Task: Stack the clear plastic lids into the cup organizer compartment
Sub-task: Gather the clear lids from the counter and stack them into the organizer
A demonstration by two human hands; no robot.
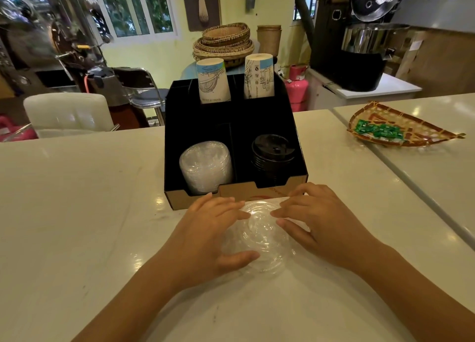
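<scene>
A small pile of clear plastic lids (pixel 259 235) lies on the white counter just in front of the black cup organizer (pixel 300 161). My left hand (pixel 205 236) wraps the pile's left side, thumb at its near rim. My right hand (pixel 318 223) presses on its right side, fingertips on top. In the organizer's front left compartment stands a stack of clear lids (pixel 205 165). The front right compartment holds black lids (pixel 272 156). Two stacks of printed paper cups (pixel 213 80) stand in the back compartments.
A woven tray with green sachets (pixel 401 132) lies on the counter at the right, past a seam between counters. Behind the counter stand a white chair (pixel 69 114), stacked baskets (pixel 223 43) and a pink gas bottle (pixel 297 88).
</scene>
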